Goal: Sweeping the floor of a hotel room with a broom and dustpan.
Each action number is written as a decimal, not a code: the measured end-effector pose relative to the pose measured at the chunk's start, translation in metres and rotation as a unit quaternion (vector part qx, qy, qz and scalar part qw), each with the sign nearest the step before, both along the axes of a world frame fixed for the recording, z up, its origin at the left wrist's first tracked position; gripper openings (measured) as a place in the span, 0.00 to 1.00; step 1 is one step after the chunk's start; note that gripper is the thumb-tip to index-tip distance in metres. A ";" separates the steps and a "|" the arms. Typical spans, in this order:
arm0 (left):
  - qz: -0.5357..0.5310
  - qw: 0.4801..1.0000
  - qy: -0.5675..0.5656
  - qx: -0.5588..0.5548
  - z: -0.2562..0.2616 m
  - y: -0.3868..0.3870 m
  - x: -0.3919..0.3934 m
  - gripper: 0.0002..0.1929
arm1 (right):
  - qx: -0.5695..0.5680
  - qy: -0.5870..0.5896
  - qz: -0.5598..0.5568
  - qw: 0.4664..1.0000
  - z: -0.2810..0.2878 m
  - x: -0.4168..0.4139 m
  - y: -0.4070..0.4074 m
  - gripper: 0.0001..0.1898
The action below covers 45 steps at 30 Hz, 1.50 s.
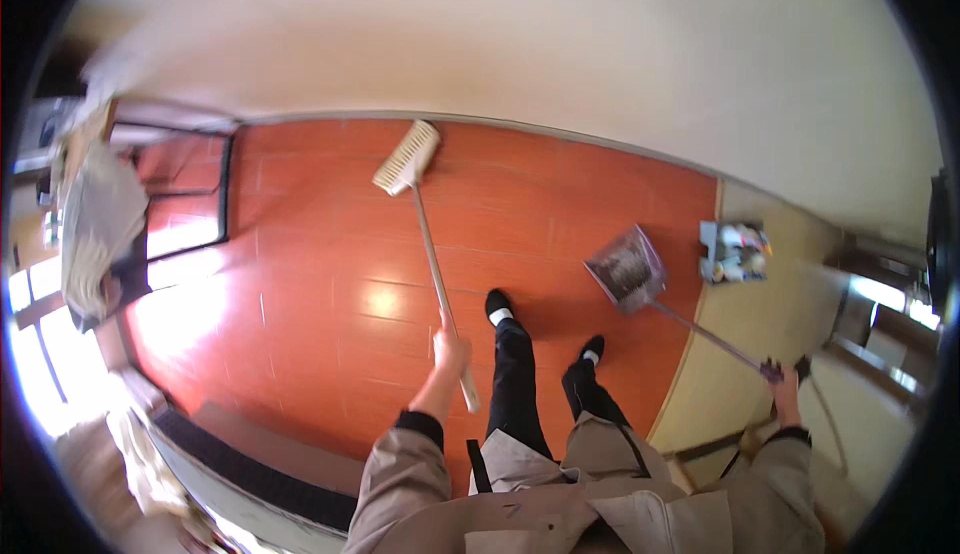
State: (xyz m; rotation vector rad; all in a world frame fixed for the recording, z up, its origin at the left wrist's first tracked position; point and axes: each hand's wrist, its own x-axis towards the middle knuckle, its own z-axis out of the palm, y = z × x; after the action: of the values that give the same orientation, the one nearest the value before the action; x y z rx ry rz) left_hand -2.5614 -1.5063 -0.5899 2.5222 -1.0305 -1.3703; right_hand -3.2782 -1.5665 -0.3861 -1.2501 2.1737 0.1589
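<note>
My left hand (451,351) grips the pale handle of a broom (431,250) near its upper end. The broom's wide cream head (409,158) rests on the red-orange floor close to the wall. On the other side, my right hand (785,393) holds the top of a long-handled dustpan (626,269). Its purple-grey pan lies on the floor, with dark, fluffy-looking debris inside. Both of my feet, in black shoes (498,302), stand between the broom and the pan.
A grey box of bottles (735,252) stands on the beige floor strip (690,366) at right. The wall (525,51) runs along the far side. At left are a black-framed stand (225,186) and a chair draped with grey cloth (105,216). A bed-like piece (255,471) lies lower left.
</note>
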 end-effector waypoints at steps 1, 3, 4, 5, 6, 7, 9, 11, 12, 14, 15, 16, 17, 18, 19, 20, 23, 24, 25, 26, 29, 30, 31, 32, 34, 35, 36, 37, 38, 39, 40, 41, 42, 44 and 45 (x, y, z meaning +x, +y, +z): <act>-0.003 0.999 0.034 -0.016 0.011 0.019 -0.024 0.41 | -0.021 -0.023 0.062 0.998 0.005 0.004 -0.001 0.20; -0.096 0.993 0.053 0.032 0.030 0.048 -0.068 0.40 | -0.043 -0.062 0.062 0.995 0.014 0.012 -0.004 0.18; -0.112 0.990 0.074 0.028 0.040 0.059 -0.087 0.39 | -0.043 -0.113 0.017 0.993 0.018 0.016 -0.007 0.16; -0.132 0.986 0.096 0.023 0.050 0.067 -0.104 0.38 | -0.028 -0.123 0.005 0.992 0.022 0.018 -0.009 0.15; -0.149 0.984 0.096 0.022 0.063 0.073 -0.122 0.38 | -0.011 -0.111 -0.023 0.994 0.027 0.020 -0.009 0.15; -0.182 0.976 0.118 -0.002 0.076 0.077 -0.137 0.37 | 0.012 -0.144 -0.041 0.989 0.029 0.020 -0.010 0.14; -0.229 0.963 0.138 -0.029 0.092 0.069 -0.167 0.36 | 0.037 -0.159 -0.084 0.983 0.035 0.013 -0.007 0.14; -0.150 0.951 0.236 0.130 0.111 0.060 -0.185 0.36 | -0.017 -0.154 -0.063 0.986 0.033 0.001 0.002 0.12; -0.181 0.952 0.190 0.155 0.118 0.055 -0.193 0.35 | -0.035 -0.179 -0.062 0.981 0.035 -0.007 0.011 0.12; -0.266 0.946 0.169 0.070 0.116 0.028 -0.213 0.35 | -0.049 -0.141 -0.119 0.982 0.030 -0.023 0.033 0.12; -0.338 0.929 0.150 0.031 0.113 0.013 -0.226 0.36 | -0.066 -0.163 -0.120 0.977 0.029 -0.030 0.045 0.12; -0.361 0.925 0.122 0.002 0.104 -0.007 -0.241 0.35 | -0.094 -0.164 -0.119 0.975 0.028 -0.037 0.058 0.12; -0.386 0.916 0.104 0.019 0.089 -0.037 -0.261 0.35 | -0.104 -0.139 -0.127 0.977 0.025 -0.044 0.070 0.12; -0.421 0.895 0.119 -0.093 0.073 -0.067 -0.284 0.33 | -0.124 -0.165 -0.124 0.971 0.022 -0.049 0.079 0.12; -0.458 0.865 0.117 -0.169 0.051 -0.105 -0.316 0.31 | -0.135 -0.167 -0.135 0.967 0.019 -0.056 0.087 0.12; -0.403 0.904 0.126 -0.061 0.036 -0.131 -0.345 0.29 | -0.141 -0.154 -0.156 0.966 0.018 -0.060 0.093 0.12; -0.484 0.865 0.048 -0.128 -0.011 -0.213 -0.438 0.19 | -0.070 -0.142 -0.216 0.963 0.017 -0.078 0.101 0.14; -0.480 0.871 0.030 -0.099 -0.020 -0.228 -0.460 0.17 | -0.079 -0.158 -0.211 0.961 0.018 -0.086 0.100 0.14; -0.475 0.873 0.013 -0.106 -0.023 -0.237 -0.470 0.17 | -0.096 -0.146 -0.199 0.964 0.020 -0.094 0.098 0.14; -0.496 0.866 -0.012 -0.068 -0.024 -0.237 -0.476 0.17 | -0.093 -0.125 -0.205 0.966 0.019 -0.103 0.094 0.14; -0.525 0.848 -0.068 0.022 -0.001 -0.198 -0.456 0.21 | -0.020 -0.138 -0.250 0.958 0.024 -0.126 0.080 0.13; -0.504 0.860 -0.046 0.058 0.011 -0.176 -0.444 0.24 | -0.049 -0.153 -0.229 0.960 0.021 -0.129 0.075 0.13; -0.476 0.875 -0.030 0.086 0.025 -0.152 -0.433 0.27 | -0.065 -0.170 -0.218 0.959 0.018 -0.133 0.069 0.13; -0.486 0.872 0.005 0.063 0.040 -0.129 -0.420 0.32 | -0.098 -0.151 -0.155 0.971 0.016 -0.135 0.064 0.13; -0.396 0.901 0.102 0.145 0.066 -0.093 -0.408 0.35 | -0.124 -0.135 -0.098 0.978 0.012 -0.138 0.058 0.12; -0.339 0.902 0.156 0.219 0.079 -0.079 -0.405 0.36 | -0.115 -0.128 -0.101 0.980 0.011 -0.139 0.056 0.13; -0.316 0.912 0.162 0.208 0.090 -0.070 -0.404 0.36 | -0.109 -0.109 -0.103 0.983 0.011 -0.140 0.055 0.14; -0.294 0.911 0.206 0.201 0.101 -0.062 -0.402 0.35 | -0.109 -0.122 -0.108 0.981 0.012 -0.140 0.055 0.14; -0.234 0.922 0.234 0.203 0.111 -0.057 -0.401 0.33 | -0.116 -0.130 -0.105 0.979 0.014 -0.142 0.055 0.13; -0.243 0.916 0.229 0.224 0.119 -0.057 -0.399 0.33 | -0.114 -0.114 -0.106 0.981 0.017 -0.144 0.055 0.12; -0.239 0.918 0.236 0.212 0.125 -0.059 -0.396 0.33 | -0.126 -0.126 -0.113 0.978 0.019 -0.146 0.055 0.12; -0.233 0.919 0.243 0.206 0.129 -0.066 -0.392 0.33 | -0.116 -0.116 -0.090 0.982 0.021 -0.148 0.054 0.13; -0.251 0.917 0.245 0.190 0.131 -0.075 -0.388 0.33 | -0.081 -0.087 -0.076 0.990 0.022 -0.150 0.053 0.13; -0.284 0.924 0.213 0.142 0.126 -0.102 -0.382 0.33 | -0.091 -0.137 -0.093 0.982 0.024 -0.152 0.052 0.15; -0.290 0.926 0.186 0.155 0.120 -0.115 -0.381 0.33 | -0.062 -0.156 -0.111 0.979 0.025 -0.153 0.051 0.16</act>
State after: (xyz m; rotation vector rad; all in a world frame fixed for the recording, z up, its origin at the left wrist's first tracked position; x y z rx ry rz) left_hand -2.9428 -1.6214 -0.4698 2.0613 -1.6529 -2.2144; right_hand -3.4316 -1.5158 -0.3612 -1.0089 2.0503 -0.2544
